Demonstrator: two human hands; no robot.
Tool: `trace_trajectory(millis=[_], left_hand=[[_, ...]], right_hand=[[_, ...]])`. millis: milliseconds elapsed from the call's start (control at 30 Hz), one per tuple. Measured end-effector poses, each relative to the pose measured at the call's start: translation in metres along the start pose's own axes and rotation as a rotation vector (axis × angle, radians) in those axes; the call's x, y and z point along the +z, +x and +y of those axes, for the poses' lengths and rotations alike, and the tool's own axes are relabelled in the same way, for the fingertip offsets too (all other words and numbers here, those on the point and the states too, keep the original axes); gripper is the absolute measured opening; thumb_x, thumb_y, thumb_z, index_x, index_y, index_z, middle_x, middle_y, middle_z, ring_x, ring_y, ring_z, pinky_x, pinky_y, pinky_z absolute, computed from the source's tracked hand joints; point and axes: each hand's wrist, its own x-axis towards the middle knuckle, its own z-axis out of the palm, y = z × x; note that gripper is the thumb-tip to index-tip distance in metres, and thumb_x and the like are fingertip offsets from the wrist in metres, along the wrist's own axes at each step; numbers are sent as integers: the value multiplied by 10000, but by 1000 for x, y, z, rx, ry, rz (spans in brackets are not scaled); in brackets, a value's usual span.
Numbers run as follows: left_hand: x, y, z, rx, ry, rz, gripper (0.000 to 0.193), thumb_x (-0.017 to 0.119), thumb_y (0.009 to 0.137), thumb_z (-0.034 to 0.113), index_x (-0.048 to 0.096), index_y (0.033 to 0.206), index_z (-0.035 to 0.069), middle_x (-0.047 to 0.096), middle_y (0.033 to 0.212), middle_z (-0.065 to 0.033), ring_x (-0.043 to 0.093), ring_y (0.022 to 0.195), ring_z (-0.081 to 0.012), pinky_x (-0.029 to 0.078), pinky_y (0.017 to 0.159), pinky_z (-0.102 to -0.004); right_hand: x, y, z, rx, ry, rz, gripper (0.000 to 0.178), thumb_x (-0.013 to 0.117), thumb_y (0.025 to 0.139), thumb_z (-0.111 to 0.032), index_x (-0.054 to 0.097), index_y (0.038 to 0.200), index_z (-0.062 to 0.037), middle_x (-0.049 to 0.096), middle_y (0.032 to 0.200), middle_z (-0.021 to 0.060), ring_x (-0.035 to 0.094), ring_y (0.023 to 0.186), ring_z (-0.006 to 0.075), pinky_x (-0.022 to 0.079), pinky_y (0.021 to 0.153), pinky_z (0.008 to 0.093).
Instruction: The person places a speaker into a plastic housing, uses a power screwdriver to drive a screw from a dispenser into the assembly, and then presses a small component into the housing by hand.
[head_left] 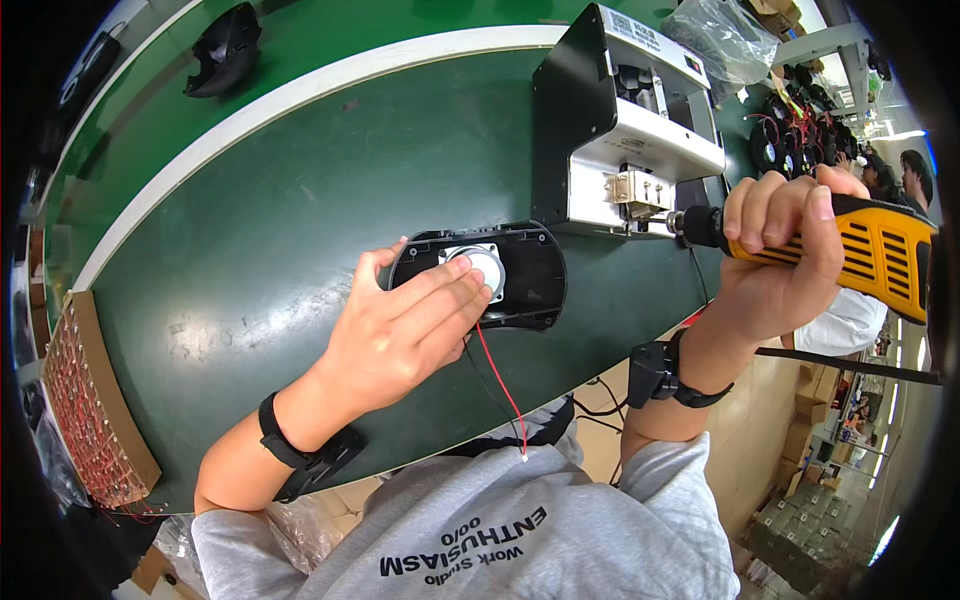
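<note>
My left hand (400, 325) lies over a black plastic housing (537, 272), its fingers pressing on the round magnet of a small speaker (489, 263) inside. The thumb rests at the housing's left edge. A red and a black wire (502, 375) run from under the hand toward my shirt, ending in a small white connector. My right hand (785, 245) is wrapped round a yellow and black electric screwdriver (880, 258). The bit points left, at the metal outlet block (642, 190) of a black and silver screw feeder (640, 140); whether it touches a screw cannot be made out.
A cardboard tray (115, 420) of red-wired parts stands at the green table's (250, 260) left end. Beyond the white rail lies a black plastic shell (225, 50). Back right are a clear plastic bag (722, 45) and several black speakers with wires (790, 135). People sit farther right.
</note>
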Motion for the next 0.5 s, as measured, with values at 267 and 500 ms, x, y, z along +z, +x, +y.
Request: trace_trajectory(millis=[267,500], left_hand=[[1,-2,-3,24,-18,-29,470,819,669,187,716,1111,63,700,1110,-27,662,1140,-194,430,847,-456],[-1,-3,-4,29,-23,-34,474,825,666,180,718,1113,64,702,1112,-30,662,1143,-198,429,849,-456]], right_hand=[[1,-3,-13,-31,25,-81,261,448,975,-83,493,1217,4,398,607,32,396,446,132,415,434,300],[2,2,-2,-27,1,-29,251,500,968,-57,486,1206,24,396,585,36,405,454,132,422,455,321]])
